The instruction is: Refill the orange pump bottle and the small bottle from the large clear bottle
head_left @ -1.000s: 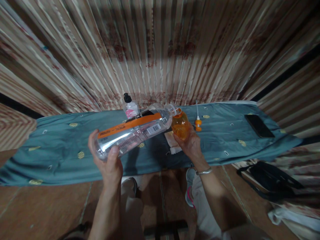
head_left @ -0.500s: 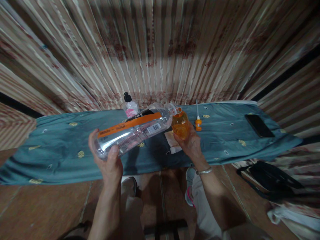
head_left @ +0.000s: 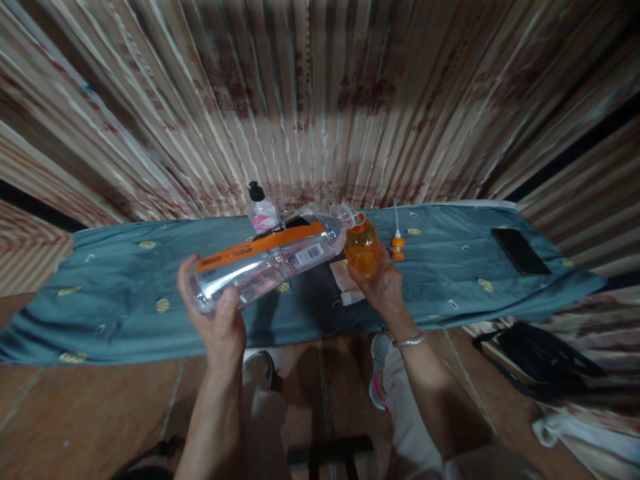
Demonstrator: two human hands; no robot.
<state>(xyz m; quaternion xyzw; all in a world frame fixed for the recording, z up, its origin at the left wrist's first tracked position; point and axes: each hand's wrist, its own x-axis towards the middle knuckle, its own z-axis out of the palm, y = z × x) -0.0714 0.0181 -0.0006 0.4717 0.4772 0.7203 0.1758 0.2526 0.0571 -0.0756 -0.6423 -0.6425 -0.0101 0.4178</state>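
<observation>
My left hand (head_left: 215, 307) is closed round the base of a large clear plastic bottle (head_left: 270, 263) with an orange and black label. The bottle tilts, its neck pointing right and higher than its base. Its mouth meets the top opening of a small orange see-through bottle (head_left: 362, 243). My right hand (head_left: 383, 283) wraps round that small bottle, which has some liquid in its lower part. An orange and white pump head (head_left: 398, 247) with a pale tube lies on the cloth to the right. Beneath the bottles rests a pale folded paper or cloth piece (head_left: 347, 283).
A clear bottle with a black cap and pink label (head_left: 263, 215) stands at the back of the table (head_left: 125, 280), covered with teal cloth. A black phone (head_left: 520, 251) lies at right. Beyond hangs a striped curtain (head_left: 320, 100); a black bag (head_left: 540, 360) sits lower right.
Almost nothing differs. Both hands hold the two bottles in the same mouth-to-mouth position, and the view has shifted very slightly.
</observation>
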